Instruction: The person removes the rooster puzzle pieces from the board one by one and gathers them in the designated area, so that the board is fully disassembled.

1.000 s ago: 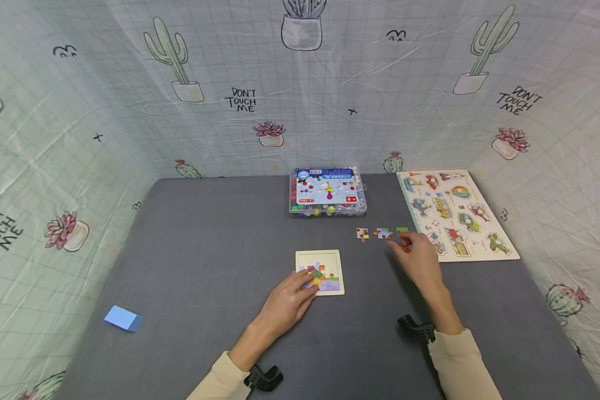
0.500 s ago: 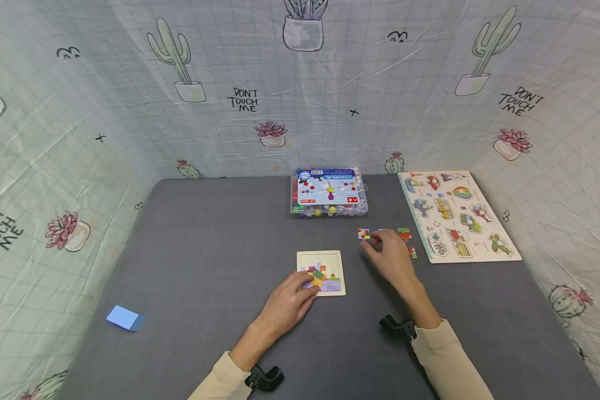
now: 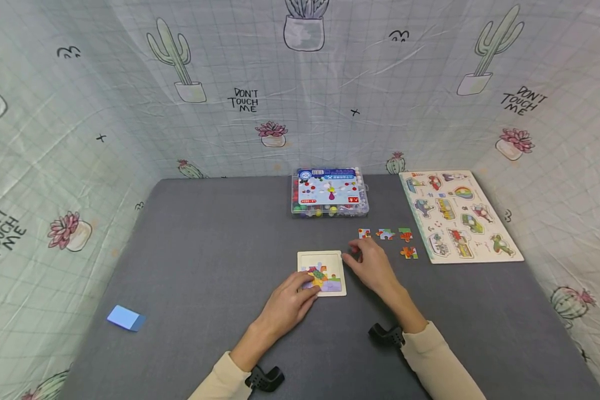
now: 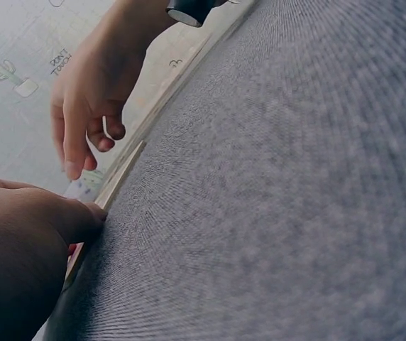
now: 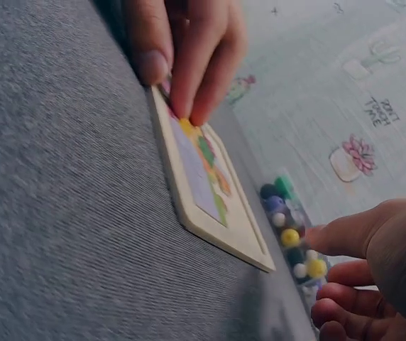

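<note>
A small cream puzzle board (image 3: 325,258) lies on the grey table, partly filled with colourful pieces. My left hand (image 3: 286,303) rests on its left side, with fingertips on the pieces and the thumb at the near edge, as the right wrist view (image 5: 189,57) also suggests. Just off the board's right edge hovers my right hand (image 3: 372,268), fingers loosely bent and thumb apart, nothing visible between them. Beyond that hand, several loose jigsaw pieces (image 3: 385,234) lie on the table. The leftmost loose piece (image 3: 364,233) is partly hidden by the right hand.
A clear plastic box of coloured balls (image 3: 330,191) stands at the back. To its right lies a large picture board (image 3: 462,222). A blue block (image 3: 125,318) sits at the far left. Patterned cloth (image 3: 220,72) hangs around the table.
My right hand has moved left and nearer, from the rightmost loose pieces past the leftmost one to the puzzle board's right edge. The left hand has stayed in place.
</note>
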`<state>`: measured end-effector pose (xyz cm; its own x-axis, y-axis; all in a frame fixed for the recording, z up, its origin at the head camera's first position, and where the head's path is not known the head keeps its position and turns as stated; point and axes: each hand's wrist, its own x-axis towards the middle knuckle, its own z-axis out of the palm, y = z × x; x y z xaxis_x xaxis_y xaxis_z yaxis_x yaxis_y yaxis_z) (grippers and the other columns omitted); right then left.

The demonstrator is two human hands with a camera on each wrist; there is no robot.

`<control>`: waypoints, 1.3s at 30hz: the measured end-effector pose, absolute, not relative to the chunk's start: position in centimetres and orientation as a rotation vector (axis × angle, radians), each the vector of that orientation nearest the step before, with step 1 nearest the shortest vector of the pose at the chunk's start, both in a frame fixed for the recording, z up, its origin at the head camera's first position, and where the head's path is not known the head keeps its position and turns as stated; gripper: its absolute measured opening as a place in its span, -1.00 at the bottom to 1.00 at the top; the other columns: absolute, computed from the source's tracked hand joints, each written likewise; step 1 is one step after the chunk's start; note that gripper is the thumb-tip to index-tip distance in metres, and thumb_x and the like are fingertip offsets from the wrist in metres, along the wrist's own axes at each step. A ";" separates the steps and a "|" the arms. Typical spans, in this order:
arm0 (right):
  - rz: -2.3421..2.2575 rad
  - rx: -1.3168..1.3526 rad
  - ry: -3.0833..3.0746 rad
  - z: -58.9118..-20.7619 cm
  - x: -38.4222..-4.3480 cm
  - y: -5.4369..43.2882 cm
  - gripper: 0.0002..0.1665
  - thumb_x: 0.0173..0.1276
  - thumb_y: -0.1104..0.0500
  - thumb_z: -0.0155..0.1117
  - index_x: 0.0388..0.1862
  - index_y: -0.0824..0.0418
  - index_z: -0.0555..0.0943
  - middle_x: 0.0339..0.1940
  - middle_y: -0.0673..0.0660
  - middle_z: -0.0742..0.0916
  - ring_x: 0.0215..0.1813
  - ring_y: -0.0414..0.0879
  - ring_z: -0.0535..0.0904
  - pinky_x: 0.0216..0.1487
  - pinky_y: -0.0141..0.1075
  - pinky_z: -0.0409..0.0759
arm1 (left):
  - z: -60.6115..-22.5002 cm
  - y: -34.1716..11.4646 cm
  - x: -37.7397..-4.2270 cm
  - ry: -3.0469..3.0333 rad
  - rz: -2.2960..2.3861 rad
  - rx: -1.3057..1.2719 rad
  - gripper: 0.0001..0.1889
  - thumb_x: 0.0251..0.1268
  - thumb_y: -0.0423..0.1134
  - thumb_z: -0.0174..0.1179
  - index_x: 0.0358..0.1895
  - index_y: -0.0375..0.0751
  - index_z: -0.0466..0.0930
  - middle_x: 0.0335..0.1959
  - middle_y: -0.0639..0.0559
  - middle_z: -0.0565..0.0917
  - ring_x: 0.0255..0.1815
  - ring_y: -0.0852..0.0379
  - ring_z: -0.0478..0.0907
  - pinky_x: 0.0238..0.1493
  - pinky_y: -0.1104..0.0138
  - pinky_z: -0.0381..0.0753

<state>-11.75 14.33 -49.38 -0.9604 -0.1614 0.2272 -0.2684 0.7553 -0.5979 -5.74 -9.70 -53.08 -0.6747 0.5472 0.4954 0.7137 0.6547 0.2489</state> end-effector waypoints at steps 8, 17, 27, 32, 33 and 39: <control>1.013 0.452 -2.827 -49.7 -11.1 13.1 -0.63 0.26 0.12 0.48 -0.04 0.31 0.69 -0.28 0.12 0.63 -0.41 -0.22 0.42 -0.35 -0.33 0.46 | -53.1 -9.7 -5.8 -2.497 -0.603 -0.998 -0.84 0.31 -0.22 0.35 -0.10 -0.10 0.79 0.02 -0.03 0.67 0.19 0.01 0.60 0.31 0.21 0.55; 1.019 0.544 -2.864 -50.1 -10.4 11.6 -0.60 0.26 0.07 0.49 -0.01 0.26 0.70 -0.29 0.06 0.62 -0.43 -0.25 0.38 -0.41 -0.39 0.40 | -53.1 -9.8 -5.8 -2.485 -0.580 -0.994 -0.84 0.28 -0.22 0.37 -0.10 -0.08 0.79 0.01 -0.02 0.66 0.16 0.03 0.59 0.27 0.22 0.58; 0.918 0.616 -2.931 -50.3 -9.9 10.8 -0.65 0.26 0.01 0.49 -0.05 0.16 0.75 -0.19 0.04 0.62 -0.30 -0.18 0.52 -0.23 -0.22 0.58 | -53.1 -9.9 -5.8 -2.463 -0.570 -0.995 -0.84 0.26 -0.22 0.39 -0.12 -0.09 0.79 0.00 -0.02 0.67 0.13 0.06 0.58 0.21 0.22 0.60; 0.865 0.637 -2.951 -50.2 -9.8 10.7 -0.65 0.26 -0.01 0.48 -0.05 0.14 0.73 -0.17 0.03 0.60 -0.27 -0.18 0.52 -0.18 -0.20 0.61 | -53.2 -9.8 -5.9 -2.454 -0.576 -1.002 -0.84 0.24 -0.23 0.40 -0.13 -0.09 0.79 -0.02 -0.02 0.67 0.12 0.05 0.58 0.20 0.21 0.60; 0.865 0.639 -2.953 -50.2 -9.7 10.7 -0.65 0.27 0.00 0.48 -0.05 0.14 0.73 -0.17 0.03 0.60 -0.26 -0.17 0.53 -0.17 -0.19 0.61 | -53.2 -9.8 -5.9 -2.451 -0.581 -1.003 -0.84 0.23 -0.23 0.40 -0.13 -0.09 0.79 -0.02 -0.02 0.67 0.12 0.05 0.58 0.20 0.21 0.60; 0.887 0.647 -2.962 -50.2 -9.8 10.7 -0.66 0.29 0.03 0.46 -0.05 0.18 0.67 -0.18 0.06 0.58 -0.20 -0.14 0.53 -0.11 -0.16 0.61 | -53.1 -9.8 -5.9 -2.450 -0.597 -1.006 -0.84 0.23 -0.23 0.41 -0.14 -0.10 0.79 -0.04 -0.02 0.67 0.11 0.04 0.59 0.19 0.21 0.61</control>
